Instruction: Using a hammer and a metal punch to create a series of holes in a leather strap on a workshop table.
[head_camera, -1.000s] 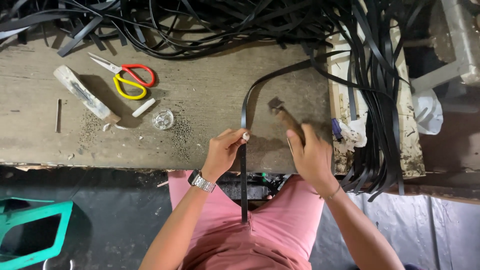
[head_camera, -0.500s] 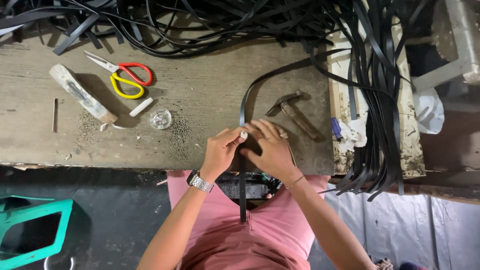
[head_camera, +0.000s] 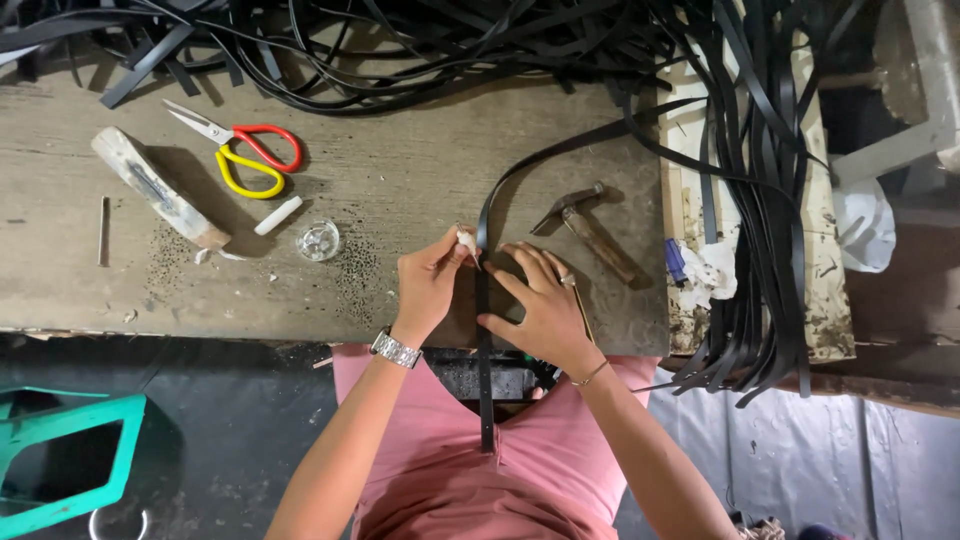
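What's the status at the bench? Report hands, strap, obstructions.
Left hand pinching a small white piece against the long black strap. Right hand flat, pressing strap to the worn wooden bench. Wooden-handled hammer lies beside, apart.

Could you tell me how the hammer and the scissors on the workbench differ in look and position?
The hammer is dull brown with a dark metal head; the scissors have bright red and yellow handles and pale blades. The hammer lies just past the right hand, near the black strap that both hands work on; the scissors lie far off beyond the left hand. Both rest flat and unheld on the workbench.
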